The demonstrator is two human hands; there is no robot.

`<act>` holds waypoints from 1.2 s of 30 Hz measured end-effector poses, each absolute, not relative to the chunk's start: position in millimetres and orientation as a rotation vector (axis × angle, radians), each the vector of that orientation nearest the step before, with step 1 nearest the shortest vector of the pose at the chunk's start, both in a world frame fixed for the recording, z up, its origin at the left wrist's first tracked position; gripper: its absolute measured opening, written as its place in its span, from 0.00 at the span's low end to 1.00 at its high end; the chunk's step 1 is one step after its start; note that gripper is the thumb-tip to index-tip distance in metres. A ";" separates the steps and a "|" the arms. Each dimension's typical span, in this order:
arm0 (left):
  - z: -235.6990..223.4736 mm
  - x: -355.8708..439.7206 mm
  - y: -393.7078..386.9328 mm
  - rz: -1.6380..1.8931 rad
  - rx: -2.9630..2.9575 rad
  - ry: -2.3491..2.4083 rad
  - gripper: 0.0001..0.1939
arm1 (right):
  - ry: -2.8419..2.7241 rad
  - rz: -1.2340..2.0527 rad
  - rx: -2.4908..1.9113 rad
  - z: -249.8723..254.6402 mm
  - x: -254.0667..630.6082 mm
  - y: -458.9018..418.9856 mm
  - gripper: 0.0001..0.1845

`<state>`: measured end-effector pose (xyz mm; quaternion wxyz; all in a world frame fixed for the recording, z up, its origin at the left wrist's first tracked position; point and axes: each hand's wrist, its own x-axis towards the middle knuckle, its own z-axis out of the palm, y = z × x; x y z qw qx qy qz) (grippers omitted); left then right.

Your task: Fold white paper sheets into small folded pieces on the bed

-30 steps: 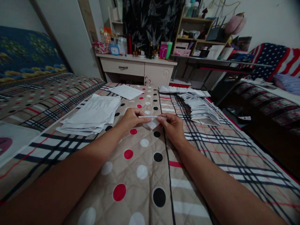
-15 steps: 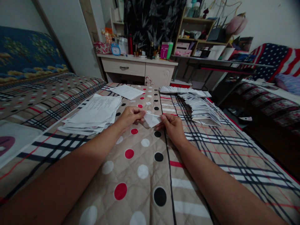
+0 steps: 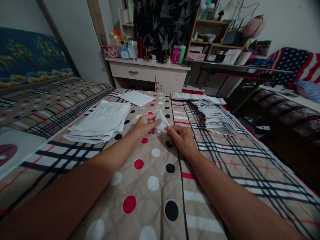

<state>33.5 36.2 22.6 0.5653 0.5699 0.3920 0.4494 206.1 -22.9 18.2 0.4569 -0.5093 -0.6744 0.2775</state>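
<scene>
Paper [image 3: 162, 120], folded into a small white pointed shape, is sitting between the 2 hands over the dotted strip of the bed cover [image 3: 153, 166]. Its tip is now pointing up, where 0.5 seconds ago it was pointing down with its long edge stretching level between the fingers. The left hand [image 3: 146, 124] is clamping it from the side, the thumb lying across its face and the fingers going partly out of sight behind. The right hand [image 3: 182, 137] is pinching the lower right corner between thumb and forefinger; whether its other fingers are touching the paper, I cannot tell. This turn is probably meaning that the piece is still being shaped, with the left hand steadying and the right hand working the corner. Nothing around it is shifting: the stack of printed sheets [image 3: 102, 116] is lying to the left, a separate sheet [image 3: 137, 98] is resting just beyond it, and the fanned row of folded papers [image 3: 220, 118] is leaning on the right, with another row [image 3: 197, 97] lying behind. Neither hand is touching any of these, so the work is apparently staying with this 1 piece.
</scene>
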 end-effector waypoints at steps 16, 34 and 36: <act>20.8 29.0 34.2 0.862 1.421 0.987 0.23 | -1.454 1.107 -1.115 19.3 204.1 -20.1 0.29; 16.0 30.1 33.7 0.816 1.507 0.783 0.27 | -1.367 1.364 -0.907 14.5 209.0 -15.3 0.29; 15.8 30.1 33.8 0.810 1.523 0.762 0.27 | -1.382 1.383 -0.897 15.8 209.2 -15.7 0.28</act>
